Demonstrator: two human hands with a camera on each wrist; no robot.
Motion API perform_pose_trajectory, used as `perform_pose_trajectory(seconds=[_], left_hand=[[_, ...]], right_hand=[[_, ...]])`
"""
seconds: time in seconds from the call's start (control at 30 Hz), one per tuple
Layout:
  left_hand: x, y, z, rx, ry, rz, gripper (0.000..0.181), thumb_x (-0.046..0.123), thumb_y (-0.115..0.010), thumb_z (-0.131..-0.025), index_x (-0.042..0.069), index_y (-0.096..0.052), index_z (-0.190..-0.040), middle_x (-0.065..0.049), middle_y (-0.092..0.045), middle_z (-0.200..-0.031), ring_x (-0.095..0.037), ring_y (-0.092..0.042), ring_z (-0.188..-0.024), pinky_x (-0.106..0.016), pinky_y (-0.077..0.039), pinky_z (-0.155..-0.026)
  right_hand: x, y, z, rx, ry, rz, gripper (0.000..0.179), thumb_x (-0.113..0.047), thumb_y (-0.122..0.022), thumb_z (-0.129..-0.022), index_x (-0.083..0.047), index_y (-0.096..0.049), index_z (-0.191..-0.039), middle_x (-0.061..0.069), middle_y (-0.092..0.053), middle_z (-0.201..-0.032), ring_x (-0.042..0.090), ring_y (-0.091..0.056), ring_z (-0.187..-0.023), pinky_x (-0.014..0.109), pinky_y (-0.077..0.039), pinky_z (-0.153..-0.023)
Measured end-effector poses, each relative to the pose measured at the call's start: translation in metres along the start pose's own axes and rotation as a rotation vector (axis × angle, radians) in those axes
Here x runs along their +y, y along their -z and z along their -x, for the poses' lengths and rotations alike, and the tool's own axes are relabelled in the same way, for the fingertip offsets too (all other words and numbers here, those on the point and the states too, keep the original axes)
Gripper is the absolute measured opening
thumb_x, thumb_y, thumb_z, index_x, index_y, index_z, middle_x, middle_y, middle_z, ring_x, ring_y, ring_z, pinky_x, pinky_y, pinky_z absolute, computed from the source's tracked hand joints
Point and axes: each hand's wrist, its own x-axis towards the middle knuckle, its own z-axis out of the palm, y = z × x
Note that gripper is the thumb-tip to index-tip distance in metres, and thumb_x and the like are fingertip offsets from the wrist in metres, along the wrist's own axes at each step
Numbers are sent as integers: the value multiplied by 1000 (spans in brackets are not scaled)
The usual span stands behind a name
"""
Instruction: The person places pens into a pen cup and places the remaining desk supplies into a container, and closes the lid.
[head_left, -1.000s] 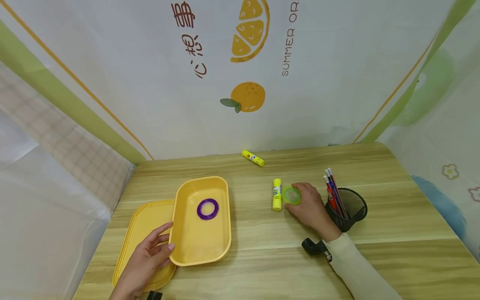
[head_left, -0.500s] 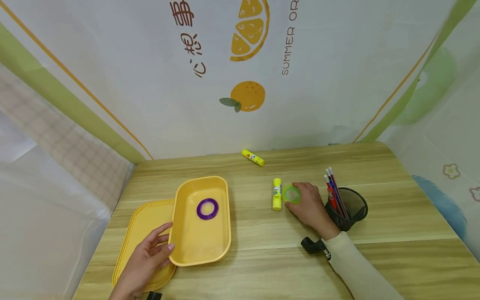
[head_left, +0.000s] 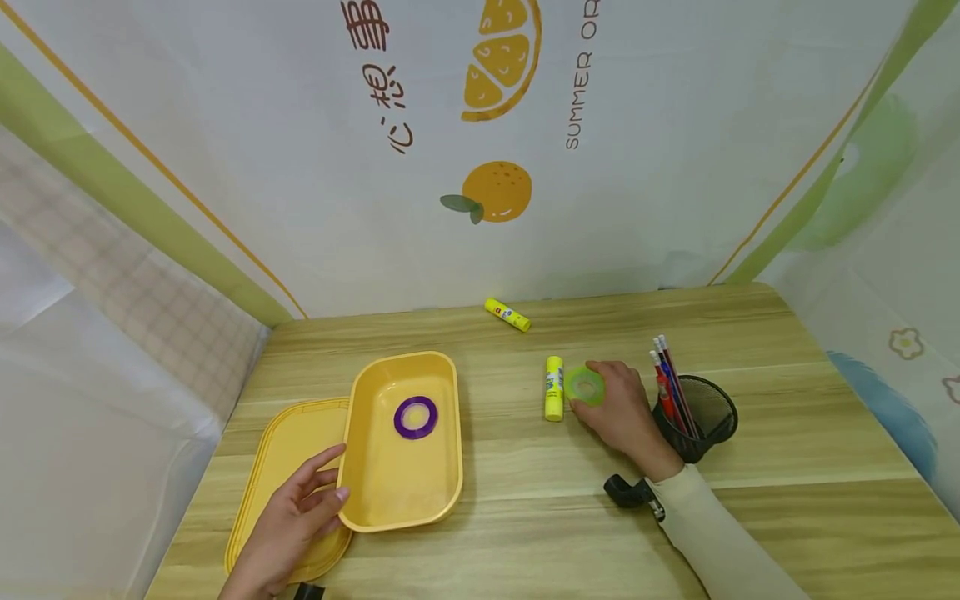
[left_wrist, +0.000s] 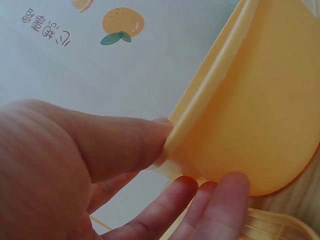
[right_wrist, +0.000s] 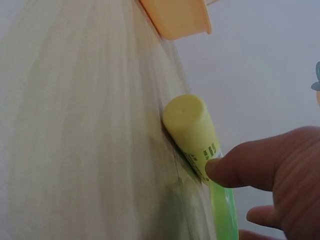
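My left hand [head_left: 288, 521] grips the left side of a yellow plastic box [head_left: 401, 492]. In the left wrist view, the thumb lies on the box's rim [left_wrist: 205, 82] and the fingers are against the outer wall. A purple tape roll [head_left: 399, 429] lies inside the box. On the right, my right hand [head_left: 621, 410] pinches a green tape roll [head_left: 573, 387] between thumb and fingers. Just left of that roll lies a yellow glue stick [head_left: 554, 389]; the right wrist view shows the glue stick's end [right_wrist: 184, 114] close beyond my thumb.
A second glue stick [head_left: 507, 315] lies near the table's back edge. Close to my right wrist stands a black mesh pen holder [head_left: 693, 446] with several pencils and pens. A yellow lid [head_left: 300, 433] lies partly under the box on the wooden table [head_left: 517, 533].
The green tape roll and my right fingers have shifted very slightly away from me, and the roll's tilt looks a little different. My left hand and the box have stayed put.
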Motion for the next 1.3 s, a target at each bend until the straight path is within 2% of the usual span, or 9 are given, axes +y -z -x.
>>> perform_pose_trajectory(seconds=[0.33,0.6,1.0,1.3], left_hand=[[-2,0,-2,14,22,-23,61,15,-67,-105,26,-44,-161,-18,-53,-142,-18,-65,-112,-31,-63,-84],[-1,0,-1,11,15,-16,61,16,-67,-105,26,-44,-160,-18,-53,-142,-17,-65,-112,-32,-63,-84],[-1,1,-3,14,12,-27,62,16,-69,-104,25,-44,-160,-19,-53,-141,-18,-65,-111,-32,-63,-83],[-2,2,-3,12,21,-20,62,16,-69,-104,26,-44,-160,-18,-53,-141,-18,-65,-112,-32,-63,-84]], right_hand=[[-6,3,1,57,24,-47,66,-18,-89,-82,6,-64,-138,29,-59,-138,45,-52,-124,58,-44,-96],[-17,3,0,55,45,-59,66,-19,-89,-82,3,-64,-139,26,-59,-140,44,-52,-129,62,-47,-102],[-48,-1,0,15,72,-84,71,-24,-91,-79,0,-64,-140,21,-59,-144,40,-51,-133,61,-45,-106],[-67,-8,2,16,161,-82,69,-23,-92,-79,0,-65,-139,19,-63,-141,38,-54,-132,59,-47,-104]])
